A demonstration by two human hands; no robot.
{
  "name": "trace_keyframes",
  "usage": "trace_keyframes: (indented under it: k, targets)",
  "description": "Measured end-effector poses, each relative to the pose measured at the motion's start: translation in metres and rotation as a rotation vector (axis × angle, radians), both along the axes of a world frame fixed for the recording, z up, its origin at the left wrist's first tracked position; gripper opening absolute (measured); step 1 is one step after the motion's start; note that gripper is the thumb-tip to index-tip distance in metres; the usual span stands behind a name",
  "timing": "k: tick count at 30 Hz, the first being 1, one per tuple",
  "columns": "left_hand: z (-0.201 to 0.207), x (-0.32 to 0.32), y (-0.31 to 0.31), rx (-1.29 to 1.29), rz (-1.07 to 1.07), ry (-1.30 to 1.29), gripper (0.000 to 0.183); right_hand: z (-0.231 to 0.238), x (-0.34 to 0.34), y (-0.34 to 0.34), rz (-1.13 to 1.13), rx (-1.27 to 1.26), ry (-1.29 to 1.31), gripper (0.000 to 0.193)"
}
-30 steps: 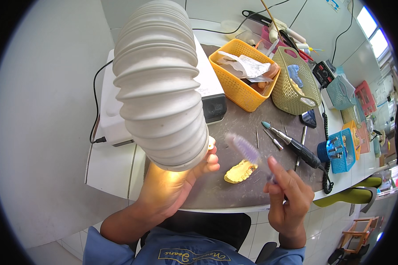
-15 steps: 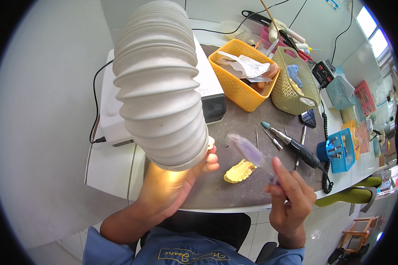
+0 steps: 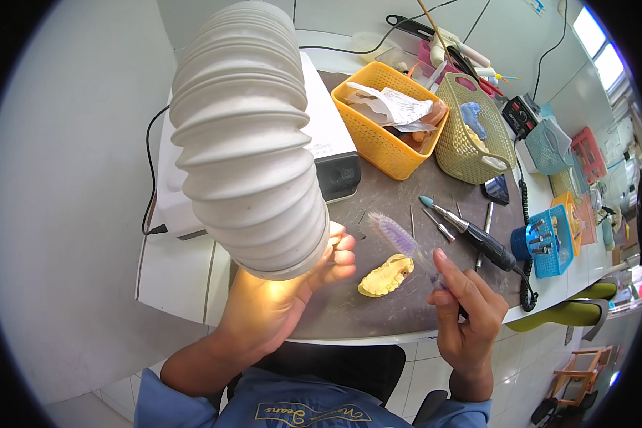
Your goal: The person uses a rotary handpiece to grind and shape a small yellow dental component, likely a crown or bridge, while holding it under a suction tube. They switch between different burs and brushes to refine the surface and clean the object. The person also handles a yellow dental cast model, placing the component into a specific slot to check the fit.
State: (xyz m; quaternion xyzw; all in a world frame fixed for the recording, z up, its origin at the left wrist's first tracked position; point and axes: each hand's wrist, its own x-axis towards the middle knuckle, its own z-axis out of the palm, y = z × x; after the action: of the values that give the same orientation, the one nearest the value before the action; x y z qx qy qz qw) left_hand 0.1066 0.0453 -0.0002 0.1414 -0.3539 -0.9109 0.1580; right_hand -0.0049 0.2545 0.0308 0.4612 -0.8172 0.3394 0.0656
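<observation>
My right hand (image 3: 471, 314) pinches the slim handle of a brush with purple bristles (image 3: 396, 234), its head pointing up and left. Between the hands, a yellow plaster dental cast (image 3: 384, 278) lies on the brown work mat. My left hand (image 3: 285, 296) is under the mouth of a wide white ribbed hose (image 3: 246, 157), lit by a warm glow. Its fingers curl closed at the hose's rim around something small and pale, mostly hidden by the hose and fingers.
A white boxy machine (image 3: 328, 107) stands behind the hose. A yellow basket (image 3: 399, 153) and an olive basket (image 3: 471, 160) hold papers and casts. Right of the dental cast lie a handpiece (image 3: 481, 242) and several thin metal tools. A blue bur holder (image 3: 531, 242) stands at the right.
The brush has slowed; its bristles were smeared by motion and now show sharply. My left hand stays under the hose. The whole view has shifted slightly.
</observation>
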Motion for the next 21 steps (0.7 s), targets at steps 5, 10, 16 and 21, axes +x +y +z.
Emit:
trace_keyframes:
  k: [5, 10, 16, 21]
  targets:
    - [0.009, 0.000, 0.005, -0.088, 0.045, -0.054, 0.021, -0.003, -0.001, 0.003, 0.021, -0.022, -0.039, 0.044]
    - [0.002, 0.001, 0.005, -0.136, 0.026, -0.053, 0.023, -0.002, -0.002, 0.007, 0.064, 0.015, -0.063, 0.046]
    - [0.003, 0.002, 0.005, -0.150, 0.035, -0.046, 0.022, 0.004, 0.003, 0.005, 0.071, -0.010, -0.046, 0.049]
    - [-0.002, 0.003, 0.007, -0.141, 0.057, -0.032, 0.021, 0.014, 0.006, 0.000, 0.087, 0.224, 0.100, 0.051]
